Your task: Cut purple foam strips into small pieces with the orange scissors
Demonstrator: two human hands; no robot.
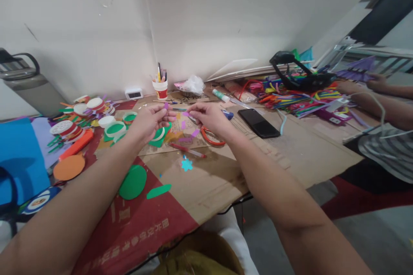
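My left hand [150,122] is closed in a pinch, with a small purple paper piece [166,105] at its fingertips. Just to its right, my right hand [208,117] pinches another bit of purple near its fingertips. Several purple paper scraps [195,133] lie beneath both hands on the cardboard [219,180]. An orange loop handle [213,142] rests under my right wrist. Green paper with a white ring [159,134] sits below my left hand. Closer to me are a red pen [189,150], a blue flower-shaped cutout [186,164] and a green paper disc [133,182].
A bottle [29,81] and red-white striped paper crafts [66,129] stand at left. A pen cup [160,89] is against the wall. A black phone [258,123] lies at right, before colourful pipe cleaners [280,99]. Another person's arms [371,99] reach in from the right.
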